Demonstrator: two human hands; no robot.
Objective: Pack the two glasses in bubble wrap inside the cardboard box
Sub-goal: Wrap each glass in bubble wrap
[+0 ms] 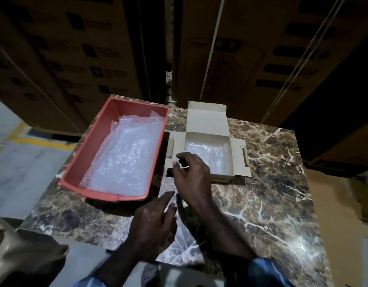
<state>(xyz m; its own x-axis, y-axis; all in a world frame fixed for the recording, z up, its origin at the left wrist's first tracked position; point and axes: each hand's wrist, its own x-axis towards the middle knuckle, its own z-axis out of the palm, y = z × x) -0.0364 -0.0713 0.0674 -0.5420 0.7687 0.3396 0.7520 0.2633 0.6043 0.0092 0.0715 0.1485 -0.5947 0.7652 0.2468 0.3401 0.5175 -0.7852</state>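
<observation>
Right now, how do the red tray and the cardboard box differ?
The red tray is plastic, long and has no lid; the cardboard box is smaller, squarer, with its lid and side flaps folded open. The tray lies left of the box on the marble table. Both hold bubble wrap.

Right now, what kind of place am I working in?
Probably a warehouse or packing area. Large printed cartons are stacked behind a marble-patterned table, yellow line markings cross the concrete floor, and a red plastic tray holds bubble wrap.
</observation>
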